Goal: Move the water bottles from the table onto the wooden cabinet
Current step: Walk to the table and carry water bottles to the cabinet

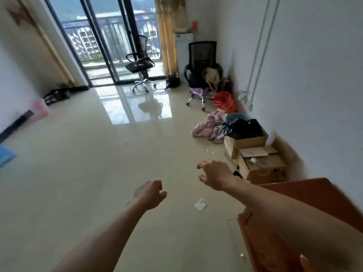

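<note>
Both my arms stretch forward over a glossy tiled floor. My left hand [150,194] hangs in the air with loosely curled fingers and holds nothing. My right hand [214,174] is raised a little higher, fingers spread and bent, also holding nothing. The orange-brown wooden cabinet [306,190] stands at the lower right against the white wall, under my right forearm. No water bottle and no table appear in this view.
Cardboard boxes [261,161] and a heap of clothes [212,126] line the right wall. Two office chairs [140,63] [202,65] stand by the balcony door. A paper scrap [200,204] lies on the floor. A pink bin [38,108] sits at the left wall.
</note>
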